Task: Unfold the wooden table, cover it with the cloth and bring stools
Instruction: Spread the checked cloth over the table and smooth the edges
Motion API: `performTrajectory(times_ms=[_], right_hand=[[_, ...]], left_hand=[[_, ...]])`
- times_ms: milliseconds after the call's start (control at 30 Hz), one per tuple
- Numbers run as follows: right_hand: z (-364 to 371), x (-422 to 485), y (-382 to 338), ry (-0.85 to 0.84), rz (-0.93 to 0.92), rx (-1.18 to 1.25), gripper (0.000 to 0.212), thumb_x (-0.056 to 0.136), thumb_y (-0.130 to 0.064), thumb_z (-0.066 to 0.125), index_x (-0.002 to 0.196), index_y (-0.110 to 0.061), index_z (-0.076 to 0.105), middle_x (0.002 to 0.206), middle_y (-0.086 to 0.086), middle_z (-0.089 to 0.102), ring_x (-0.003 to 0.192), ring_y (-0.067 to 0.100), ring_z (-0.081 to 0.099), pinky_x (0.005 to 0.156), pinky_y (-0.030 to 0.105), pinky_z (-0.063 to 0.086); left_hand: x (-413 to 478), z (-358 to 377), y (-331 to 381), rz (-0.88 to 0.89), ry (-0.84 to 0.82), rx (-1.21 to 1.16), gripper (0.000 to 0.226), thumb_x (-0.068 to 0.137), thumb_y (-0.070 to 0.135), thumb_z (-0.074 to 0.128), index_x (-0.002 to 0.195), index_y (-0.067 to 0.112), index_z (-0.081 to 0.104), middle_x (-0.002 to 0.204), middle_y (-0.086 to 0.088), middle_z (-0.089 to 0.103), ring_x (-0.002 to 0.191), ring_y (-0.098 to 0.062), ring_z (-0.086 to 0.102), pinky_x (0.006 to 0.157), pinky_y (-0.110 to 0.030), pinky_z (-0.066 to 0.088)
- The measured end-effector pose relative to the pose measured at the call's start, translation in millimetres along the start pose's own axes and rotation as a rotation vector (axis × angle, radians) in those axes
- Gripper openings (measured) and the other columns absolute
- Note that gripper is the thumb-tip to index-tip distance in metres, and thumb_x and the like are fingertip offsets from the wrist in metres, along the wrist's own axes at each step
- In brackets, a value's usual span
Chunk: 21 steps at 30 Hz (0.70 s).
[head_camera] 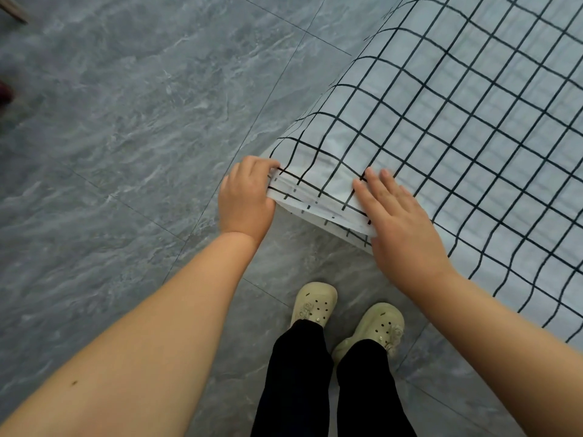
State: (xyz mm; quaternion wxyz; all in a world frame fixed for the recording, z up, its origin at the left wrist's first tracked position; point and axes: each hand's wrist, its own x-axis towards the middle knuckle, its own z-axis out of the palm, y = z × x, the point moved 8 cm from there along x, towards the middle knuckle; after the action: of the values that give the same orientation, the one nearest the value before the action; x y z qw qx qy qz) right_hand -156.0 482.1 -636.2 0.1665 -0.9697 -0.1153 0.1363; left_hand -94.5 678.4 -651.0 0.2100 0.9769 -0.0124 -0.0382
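Note:
A white cloth with a black grid pattern fills the upper right and drapes over something beneath it; the table itself is hidden under it. Its near corner is bunched into folds. My left hand pinches that folded corner at its left end. My right hand lies flat with fingers spread on the cloth just right of the folds. No stools are in view.
Grey marbled floor tiles cover the left and bottom. My two feet in pale clogs stand just below the cloth's corner. A wooden leg tip shows at the top left, and a dark red object at the left edge.

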Motion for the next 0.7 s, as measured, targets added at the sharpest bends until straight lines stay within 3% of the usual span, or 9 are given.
performTrajectory(times_ms=[133,233,333,400,533,600,700], right_hand=[[5,-2,-4,-0.063,-0.037,-0.046,0.070,0.086,-0.029,0.058,0.146,-0.010,0.027,0.155,0.015,0.015,0.144,0.032,0.007,0.114,0.044,0.011],[1,-2,-4,-0.052,-0.031,-0.053,0.071,0.089,-0.057,0.040,0.146,-0.015,0.029,0.156,0.012,0.016,0.144,0.029,0.009,0.114,0.042,0.011],[-18,5,3,0.081,0.016,0.039,0.063,0.092,-0.051,0.038,0.143,-0.014,0.034,0.152,0.011,0.026,0.140,0.028,0.022,0.113,0.040,0.020],[-30,14,9,0.164,0.038,0.055,0.059,0.093,-0.046,0.041,0.142,-0.013,0.036,0.151,0.012,0.028,0.140,0.029,0.023,0.113,0.042,0.021],[-24,36,21,0.126,0.074,-0.018,0.061,0.095,-0.045,0.037,0.148,-0.018,0.023,0.156,0.011,0.013,0.144,0.027,0.007,0.115,0.045,0.010],[-10,41,27,0.061,0.074,-0.076,0.063,0.096,-0.045,0.034,0.150,-0.020,0.013,0.158,0.010,0.004,0.145,0.027,-0.002,0.115,0.044,0.002],[3,41,30,0.068,0.041,-0.204,0.067,0.094,-0.047,0.032,0.150,-0.019,0.009,0.157,0.012,0.002,0.144,0.029,-0.002,0.115,0.046,-0.001]], left_hand=[[-1,21,-8,0.002,-0.150,0.113,0.053,0.081,0.014,0.065,0.130,0.016,0.046,0.124,-0.005,0.051,0.110,-0.026,0.048,0.090,-0.035,0.035],[-7,28,-5,0.096,-0.205,0.151,0.069,0.083,0.025,0.065,0.143,0.018,0.032,0.136,-0.005,0.045,0.120,-0.025,0.044,0.097,-0.038,0.033],[-13,39,5,0.181,-0.334,0.189,0.100,0.076,0.026,0.070,0.150,0.021,0.002,0.154,-0.007,0.020,0.138,-0.024,0.025,0.110,-0.043,0.025],[-15,42,21,0.233,-0.397,0.047,0.105,0.074,0.026,0.066,0.148,0.023,-0.008,0.158,-0.005,0.004,0.144,-0.022,0.009,0.114,-0.048,0.018],[-21,42,69,0.414,-0.477,-0.172,0.089,0.074,0.023,0.046,0.149,0.022,-0.002,0.158,0.000,-0.006,0.145,-0.016,0.001,0.116,-0.045,0.013],[-22,47,80,0.454,-0.499,-0.160,0.083,0.078,0.023,0.044,0.150,0.023,0.002,0.158,0.000,-0.009,0.145,-0.016,0.003,0.116,-0.037,0.012],[-23,56,78,0.469,-0.490,-0.090,0.076,0.090,0.041,0.047,0.150,0.027,0.003,0.157,-0.001,-0.014,0.145,-0.018,0.004,0.112,-0.035,0.018]])
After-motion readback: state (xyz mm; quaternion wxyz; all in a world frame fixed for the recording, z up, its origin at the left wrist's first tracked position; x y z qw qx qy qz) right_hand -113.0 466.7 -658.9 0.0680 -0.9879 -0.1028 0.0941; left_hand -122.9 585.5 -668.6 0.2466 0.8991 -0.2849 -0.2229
